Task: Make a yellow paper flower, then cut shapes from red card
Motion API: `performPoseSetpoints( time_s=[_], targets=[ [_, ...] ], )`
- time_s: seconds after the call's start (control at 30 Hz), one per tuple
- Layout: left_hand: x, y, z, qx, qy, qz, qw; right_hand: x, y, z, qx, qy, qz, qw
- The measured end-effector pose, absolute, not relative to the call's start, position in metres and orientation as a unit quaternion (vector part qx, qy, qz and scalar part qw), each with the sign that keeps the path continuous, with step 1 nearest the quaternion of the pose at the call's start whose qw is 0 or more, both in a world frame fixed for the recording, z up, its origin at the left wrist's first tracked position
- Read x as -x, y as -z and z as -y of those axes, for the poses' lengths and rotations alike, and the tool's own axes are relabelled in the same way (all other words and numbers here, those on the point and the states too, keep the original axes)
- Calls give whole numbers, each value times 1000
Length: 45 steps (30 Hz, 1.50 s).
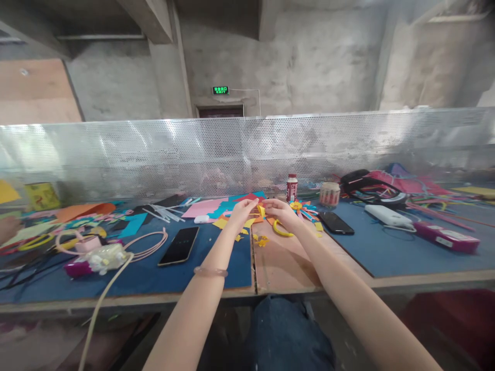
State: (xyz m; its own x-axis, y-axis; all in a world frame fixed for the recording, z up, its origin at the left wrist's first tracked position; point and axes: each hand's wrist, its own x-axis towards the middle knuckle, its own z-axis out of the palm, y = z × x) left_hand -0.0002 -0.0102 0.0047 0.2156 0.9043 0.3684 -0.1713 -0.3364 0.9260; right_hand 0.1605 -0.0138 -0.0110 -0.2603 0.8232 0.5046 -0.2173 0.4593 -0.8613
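Note:
Both hands meet over the seam of the table, just past its middle. My left hand (pixel 243 212) has its fingers closed on a small yellow paper piece (pixel 262 211). From the other side, my right hand (pixel 281 212) pinches at the same piece; its fingertips are partly hidden. Under the right wrist shows a yellow ring-shaped handle (pixel 282 230), probably of scissors. Yellow paper scraps (pixel 262 240) lie on the bare wood below the hands. Beyond the right hand is an orange and blue paper flower (pixel 297 205).
A phone (pixel 179 246) lies left, another phone (pixel 336 223) right. A red-labelled bottle (pixel 292 188) and a jar (pixel 329 195) stand behind. Power strips (pixel 96 259) and cables occupy the left; a white device (pixel 389 216) sits right. A perforated metal screen (pixel 154 154) closes the back.

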Motion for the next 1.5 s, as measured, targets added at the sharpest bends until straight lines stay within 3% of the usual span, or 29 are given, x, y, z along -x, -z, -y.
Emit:
performPoseSetpoints(
  time_s=[0.4,1.03,1.5],
  targets=[
    [0,-1,8,-619,-557,-282,477,-160,16,7,280,-407,627,602],
    [1,2,5,-663,-527,-318,427,-158,14,9,317,-305,676,591],
    [-3,-4,12,-673,-523,-346,392,-159,21,0,318,-334,662,591]
  ],
)
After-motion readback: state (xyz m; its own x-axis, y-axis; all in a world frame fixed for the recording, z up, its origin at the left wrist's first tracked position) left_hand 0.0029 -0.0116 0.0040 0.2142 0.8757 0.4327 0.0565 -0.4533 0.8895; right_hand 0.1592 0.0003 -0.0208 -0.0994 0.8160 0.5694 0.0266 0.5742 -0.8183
